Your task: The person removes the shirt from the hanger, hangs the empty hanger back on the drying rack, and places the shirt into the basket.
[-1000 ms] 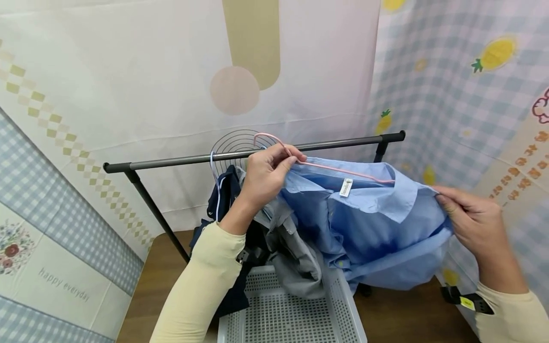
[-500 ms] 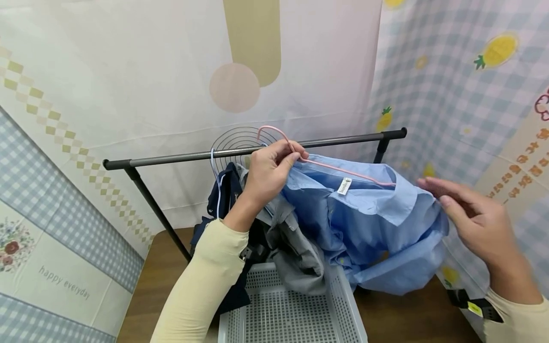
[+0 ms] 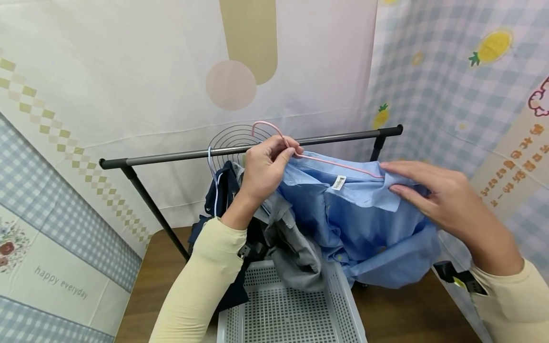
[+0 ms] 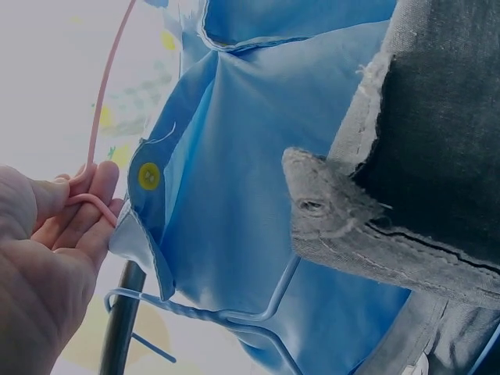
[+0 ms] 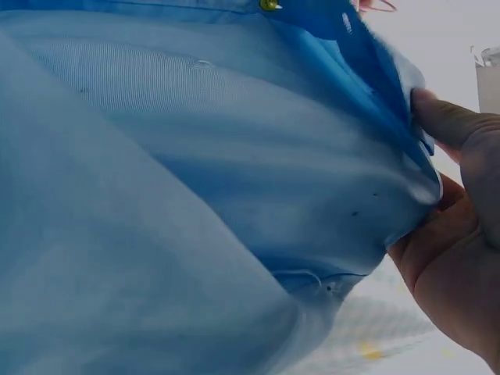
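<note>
In the head view, my left hand (image 3: 268, 166) pinches the pink hanger (image 3: 339, 165) just under its hook, in front of the rail. The light blue shirt (image 3: 364, 233) hangs from the hanger, its collar spread and a white label (image 3: 339, 183) showing inside. One hanger arm runs along the neckline and disappears under the collar's right side. There my right hand (image 3: 443, 200) holds the collar between thumb and fingers. The right wrist view has the thumb (image 5: 445, 117) on the collar edge, other fingers behind the cloth. A yellow button (image 4: 148, 176) shows in the left wrist view.
A dark clothes rail (image 3: 171, 158) crosses the middle, carrying several hangers and dark blue clothes (image 3: 225, 183) on the left. A grey garment (image 3: 296, 259) drapes into the white perforated basket (image 3: 356, 317). Below is a wooden table (image 3: 407, 309); printed curtains (image 3: 321, 62) stand behind.
My right hand has let go of the shirt's shoulder, opened, and moved left to grip the collar near the hanger's end. My left hand keeps its pinch on the hanger.
</note>
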`<state>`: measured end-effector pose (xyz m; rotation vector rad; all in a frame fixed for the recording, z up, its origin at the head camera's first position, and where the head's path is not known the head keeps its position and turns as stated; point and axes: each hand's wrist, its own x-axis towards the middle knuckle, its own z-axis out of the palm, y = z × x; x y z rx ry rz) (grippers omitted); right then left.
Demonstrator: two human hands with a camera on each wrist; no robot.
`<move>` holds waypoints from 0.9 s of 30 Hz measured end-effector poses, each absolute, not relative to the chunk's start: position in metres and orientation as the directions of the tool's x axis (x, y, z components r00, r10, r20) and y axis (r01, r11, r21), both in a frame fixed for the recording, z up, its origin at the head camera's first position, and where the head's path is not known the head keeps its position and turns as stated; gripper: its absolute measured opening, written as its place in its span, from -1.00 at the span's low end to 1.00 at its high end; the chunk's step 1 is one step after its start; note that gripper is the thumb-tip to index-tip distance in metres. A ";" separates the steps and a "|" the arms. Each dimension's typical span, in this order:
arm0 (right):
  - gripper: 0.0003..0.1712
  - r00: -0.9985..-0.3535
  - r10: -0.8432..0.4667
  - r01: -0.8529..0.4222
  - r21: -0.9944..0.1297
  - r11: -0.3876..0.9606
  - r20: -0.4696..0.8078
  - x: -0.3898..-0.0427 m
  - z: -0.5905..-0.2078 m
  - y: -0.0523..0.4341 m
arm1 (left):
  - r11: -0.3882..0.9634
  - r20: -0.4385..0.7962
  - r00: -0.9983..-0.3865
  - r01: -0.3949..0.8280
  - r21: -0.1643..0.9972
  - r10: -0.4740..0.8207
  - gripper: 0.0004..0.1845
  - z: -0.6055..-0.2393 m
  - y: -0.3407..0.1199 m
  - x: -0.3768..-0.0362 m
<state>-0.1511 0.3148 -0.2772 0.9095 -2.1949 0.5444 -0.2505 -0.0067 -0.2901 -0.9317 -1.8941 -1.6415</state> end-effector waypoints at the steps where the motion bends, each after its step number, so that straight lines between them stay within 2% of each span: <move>1: -0.38 -0.511 -0.448 -0.746 -0.120 0.655 0.734 -0.152 -0.278 0.315 | 0.056 0.722 -0.665 0.742 0.668 0.188 -0.93 -0.290 -0.007 -0.251; 5: -0.45 -0.488 -0.427 -0.767 -0.142 0.625 0.761 -0.155 -0.281 0.314 | 0.041 0.716 -0.674 0.733 0.679 0.183 -0.93 -0.291 -0.007 -0.250; 12: -0.86 -0.430 -0.245 -0.814 -0.256 0.521 0.869 -0.152 -0.287 0.310 | -0.019 0.697 -0.694 0.706 0.708 0.183 -0.93 -0.292 -0.009 -0.251; 20: -0.92 -0.387 -0.066 -0.853 -0.330 0.404 0.919 -0.146 -0.293 0.307 | -0.025 0.683 -0.709 0.690 0.723 0.177 -0.93 -0.294 -0.011 -0.254; 27: -0.90 -0.306 0.063 -0.875 -0.307 0.375 0.950 -0.145 -0.305 0.307 | -0.047 0.686 -0.708 0.689 0.723 0.170 -0.93 -0.294 -0.012 -0.254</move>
